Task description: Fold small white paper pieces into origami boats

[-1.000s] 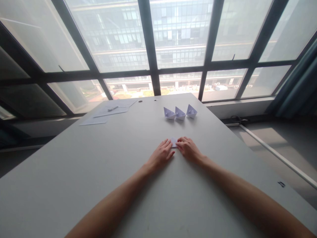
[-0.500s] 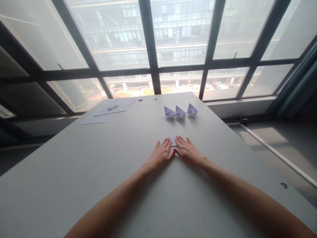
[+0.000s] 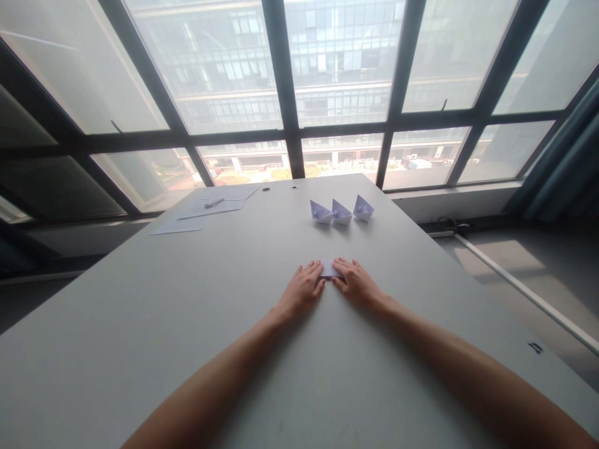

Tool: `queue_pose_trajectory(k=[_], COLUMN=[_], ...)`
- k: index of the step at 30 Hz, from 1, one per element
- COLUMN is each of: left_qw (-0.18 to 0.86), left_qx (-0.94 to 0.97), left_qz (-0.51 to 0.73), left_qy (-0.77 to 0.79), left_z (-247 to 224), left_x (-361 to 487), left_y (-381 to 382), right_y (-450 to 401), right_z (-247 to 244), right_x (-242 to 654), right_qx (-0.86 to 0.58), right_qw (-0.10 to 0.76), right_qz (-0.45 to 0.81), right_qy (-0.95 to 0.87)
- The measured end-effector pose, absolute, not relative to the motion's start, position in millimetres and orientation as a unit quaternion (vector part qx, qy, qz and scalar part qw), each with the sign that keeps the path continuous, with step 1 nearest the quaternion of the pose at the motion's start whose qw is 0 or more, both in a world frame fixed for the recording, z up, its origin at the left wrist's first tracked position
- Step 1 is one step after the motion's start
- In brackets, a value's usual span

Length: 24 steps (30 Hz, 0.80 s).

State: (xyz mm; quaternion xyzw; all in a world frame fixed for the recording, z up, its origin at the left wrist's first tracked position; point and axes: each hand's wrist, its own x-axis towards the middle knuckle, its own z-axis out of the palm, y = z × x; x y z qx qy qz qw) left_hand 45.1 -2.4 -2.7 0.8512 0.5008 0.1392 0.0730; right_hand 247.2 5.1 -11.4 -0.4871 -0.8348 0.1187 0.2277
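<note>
A small piece of folded white paper (image 3: 329, 269) lies flat on the table between my two hands. My left hand (image 3: 304, 285) rests palm down at its left side, the stretched fingertips touching the paper. From the other side, my right hand (image 3: 356, 282) lies with its fingers outstretched over the paper's right part. Both thumbs are near the paper's front edge, a short gap apart. My fingers cover the left and right ends of the paper. Beyond my hands stand three folded paper boats, the left one (image 3: 321, 213), the middle one (image 3: 341, 213) and the right one (image 3: 364, 209).
Loose white sheets (image 3: 180, 226) lie at the far left of the white table (image 3: 163, 324), with a pale pen-like item (image 3: 214, 202) on top. A small dark mark (image 3: 535, 348) is near the right edge. Tall windows (image 3: 344, 62) rise behind the table.
My thumbs have drawn apart and my hands have spread slightly, so more of the folded paper shows between them. The boats and sheets have stayed in place.
</note>
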Motion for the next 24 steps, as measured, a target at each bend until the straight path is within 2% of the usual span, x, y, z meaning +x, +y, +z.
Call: queue_pose_trajectory(k=[8, 14, 24], left_qw=[0.075, 0.122, 0.176], left_qx=[0.826, 0.812, 0.796], left_qz=[0.242, 0.296, 0.336], left_qy=[0.503, 0.487, 0.472], left_z=[4, -1, 0], left_x=[43, 41, 42], left_y=[-4, -1, 2], right_y=[3, 4, 13], right_z=[-5, -7, -13], right_x=[250, 252, 254], right_qx=[-0.427, -0.408, -0.398], right_qw=[0.318, 0.381, 0.483], right_qz=[0.125, 0.153, 0.24], right_qy=[-0.837, -0.815, -0.742])
